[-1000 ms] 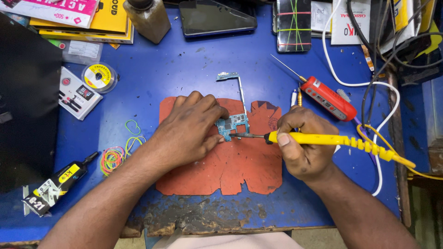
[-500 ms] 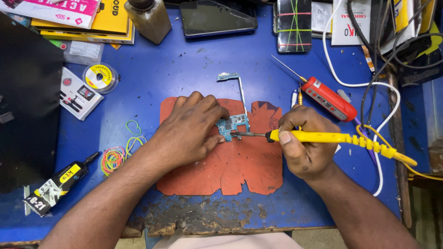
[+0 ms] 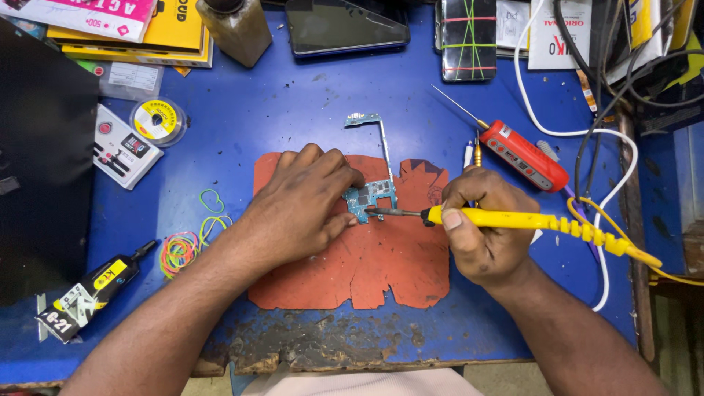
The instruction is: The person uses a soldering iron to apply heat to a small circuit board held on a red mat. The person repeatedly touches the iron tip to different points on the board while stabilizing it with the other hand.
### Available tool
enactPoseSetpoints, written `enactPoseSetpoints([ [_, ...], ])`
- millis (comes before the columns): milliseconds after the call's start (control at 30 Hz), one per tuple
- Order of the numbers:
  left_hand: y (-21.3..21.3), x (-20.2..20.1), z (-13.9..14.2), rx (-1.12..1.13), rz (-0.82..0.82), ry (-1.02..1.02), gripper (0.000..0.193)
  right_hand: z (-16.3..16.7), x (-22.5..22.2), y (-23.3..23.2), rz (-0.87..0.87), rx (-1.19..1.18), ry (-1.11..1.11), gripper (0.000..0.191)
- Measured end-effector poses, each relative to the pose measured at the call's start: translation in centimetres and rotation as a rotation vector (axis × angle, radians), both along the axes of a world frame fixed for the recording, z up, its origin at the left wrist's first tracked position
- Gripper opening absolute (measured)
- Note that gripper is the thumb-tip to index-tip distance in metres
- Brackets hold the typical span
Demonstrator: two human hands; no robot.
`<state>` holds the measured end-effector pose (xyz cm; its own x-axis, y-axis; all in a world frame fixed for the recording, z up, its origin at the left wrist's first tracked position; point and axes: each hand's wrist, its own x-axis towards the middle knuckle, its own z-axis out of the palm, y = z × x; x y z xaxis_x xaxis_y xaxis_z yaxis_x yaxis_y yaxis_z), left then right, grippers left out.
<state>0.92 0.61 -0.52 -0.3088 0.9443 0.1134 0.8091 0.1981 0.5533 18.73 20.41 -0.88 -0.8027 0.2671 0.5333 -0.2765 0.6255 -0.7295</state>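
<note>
A small blue circuit board (image 3: 375,194) with a long thin arm reaching up lies on an orange-red mat (image 3: 381,260) in the middle of the blue bench. My left hand (image 3: 304,202) rests flat on the mat and pins the board's left edge with its fingertips. My right hand (image 3: 484,231) grips a yellow-handled soldering iron (image 3: 528,220), held nearly level. Its metal tip touches the board's lower left part.
A red probe tool (image 3: 524,154) lies right of the mat beside white and black cables (image 3: 587,136). Phones (image 3: 345,26) and boxes line the back edge. A solder reel (image 3: 156,119), coloured rubber bands (image 3: 183,246) and a glue tube (image 3: 92,290) sit at left. The bench's front edge is worn.
The iron's tip has shifted slightly left along the board. Both hands otherwise stay in place.
</note>
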Motion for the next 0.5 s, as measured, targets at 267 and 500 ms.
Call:
enactPoseSetpoints([
  [267,0.03,-0.02,0.01,0.0,0.003,0.0,0.046,-0.06,-0.03,0.03,-0.011,0.013,-0.006,0.018],
  [500,-0.02,0.01,0.07,-0.009,0.005,-0.001,0.047,-0.07,-0.02,0.06,-0.001,-0.017,-0.011,0.018],
])
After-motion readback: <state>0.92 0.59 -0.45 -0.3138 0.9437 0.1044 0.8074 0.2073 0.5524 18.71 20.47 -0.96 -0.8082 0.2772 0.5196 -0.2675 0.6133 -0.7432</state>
